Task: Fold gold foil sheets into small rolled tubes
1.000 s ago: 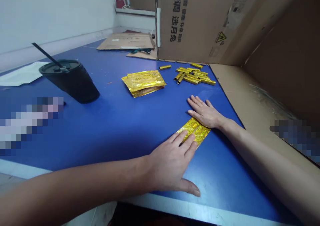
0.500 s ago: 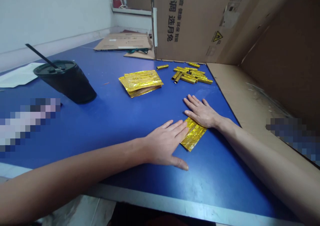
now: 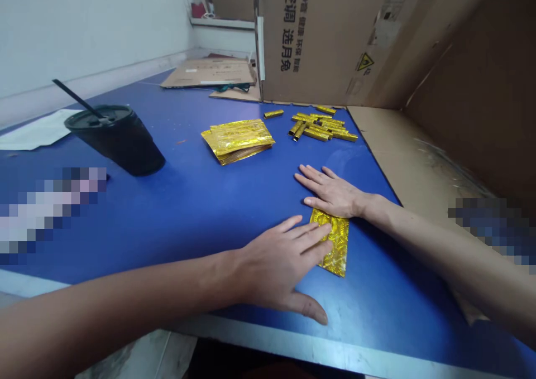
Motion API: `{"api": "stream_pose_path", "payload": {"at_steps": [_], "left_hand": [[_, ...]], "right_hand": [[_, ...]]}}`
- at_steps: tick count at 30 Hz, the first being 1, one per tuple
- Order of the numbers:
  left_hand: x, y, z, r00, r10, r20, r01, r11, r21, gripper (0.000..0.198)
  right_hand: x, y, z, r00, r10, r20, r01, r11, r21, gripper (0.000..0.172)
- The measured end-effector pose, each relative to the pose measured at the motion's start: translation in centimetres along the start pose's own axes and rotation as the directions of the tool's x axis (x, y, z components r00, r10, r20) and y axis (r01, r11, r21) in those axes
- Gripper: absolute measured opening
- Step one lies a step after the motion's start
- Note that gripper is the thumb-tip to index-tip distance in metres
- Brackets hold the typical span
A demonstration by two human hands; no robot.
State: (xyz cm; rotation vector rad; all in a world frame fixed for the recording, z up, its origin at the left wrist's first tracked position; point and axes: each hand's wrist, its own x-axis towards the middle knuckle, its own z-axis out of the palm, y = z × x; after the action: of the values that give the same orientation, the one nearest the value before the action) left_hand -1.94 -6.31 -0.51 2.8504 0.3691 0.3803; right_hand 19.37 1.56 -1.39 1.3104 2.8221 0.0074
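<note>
A flat piece of gold foil paper [image 3: 338, 252] lies on the blue table near its right side. My right hand [image 3: 335, 195] rests palm down over the paper's far end, with its fingers spread on the tabletop beyond. From the left, my left hand [image 3: 282, 264] reaches over the paper with fingers stretched out and the thumb apart. Its fingertips cover part of the paper's left edge; whether they press on it I cannot tell. Neither hand grasps anything.
Farther back sits a stack of gold foil papers [image 3: 238, 139]. Several gold foil rolls [image 3: 320, 126] lie in a pile by the cardboard panel [image 3: 326, 44]. A dark cup with a straw [image 3: 125, 142] stands on the left, beside a white sheet [image 3: 37, 132].
The gold foil paper has turned and slid toward me. My left hand has moved nearer and to the right; my right hand has shifted slightly nearer and left. Both stay spread.
</note>
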Motion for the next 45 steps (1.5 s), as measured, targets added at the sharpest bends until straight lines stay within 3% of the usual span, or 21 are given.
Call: {"api": "stream_pose_path", "payload": {"at_steps": [4,10,15,17,20,23,28,31,35,39,45], "left_hand": [[0.4,-0.9,0.7,0.995,0.024,0.096,-0.024,1.000,-0.003,0.087],[0.2,-0.7,1.0,0.997,-0.002,0.075,0.002,1.000,-0.003,0.080],[0.3,-0.3,0.9,0.995,-0.010,0.100,0.013,0.999,-0.035,0.079],[0.2,-0.2,0.9,0.994,-0.022,0.105,0.026,0.999,-0.031,0.078],[0.1,-0.1,0.9,0.994,-0.050,0.095,0.052,0.998,-0.018,0.078],[0.1,-0.1,1.0,0.990,-0.127,0.062,0.127,0.992,0.010,0.081],[0.3,-0.3,0.9,0.975,-0.220,0.043,0.217,0.974,0.061,0.083],[0.6,-0.7,0.0,0.975,-0.204,0.086,0.202,0.979,0.036,0.081],[1.2,-1.4,-1.8,0.965,-0.189,0.183,0.196,0.980,-0.026,0.075],[2.0,-2.2,-3.2,0.946,-0.187,0.264,0.211,0.975,-0.065,0.068],[1.8,-2.7,-3.2,0.953,-0.182,0.241,0.204,0.976,-0.071,0.078]], "right_hand": [[0.1,-0.6,-0.2,0.999,-0.048,0.007,0.048,0.999,-0.006,0.070],[0.1,-1.2,-0.3,0.997,-0.073,-0.021,0.073,0.997,-0.011,0.073],[-0.3,-1.2,-0.7,0.984,-0.011,-0.178,0.005,0.999,-0.034,0.074],[-1.1,-1.1,-1.3,0.949,0.067,-0.308,-0.067,0.998,0.012,0.063],[-3.2,-1.7,-3.0,0.850,0.230,-0.473,-0.139,0.966,0.220,0.029],[-5.7,-3.3,-4.1,0.880,0.268,-0.392,-0.115,0.921,0.372,0.017],[-7.8,-5.5,-3.2,0.971,0.076,-0.226,0.026,0.909,0.416,0.016],[-8.1,-5.5,-2.7,0.992,0.023,-0.124,0.022,0.936,0.352,0.026],[-8.8,-5.3,-3.0,1.000,0.013,0.001,-0.013,0.958,0.285,0.054],[-9.3,-5.9,-3.2,1.000,0.017,0.001,-0.017,0.966,0.258,0.043],[-9.1,-6.4,-2.8,0.989,-0.038,-0.140,0.075,0.961,0.267,0.029]]}}
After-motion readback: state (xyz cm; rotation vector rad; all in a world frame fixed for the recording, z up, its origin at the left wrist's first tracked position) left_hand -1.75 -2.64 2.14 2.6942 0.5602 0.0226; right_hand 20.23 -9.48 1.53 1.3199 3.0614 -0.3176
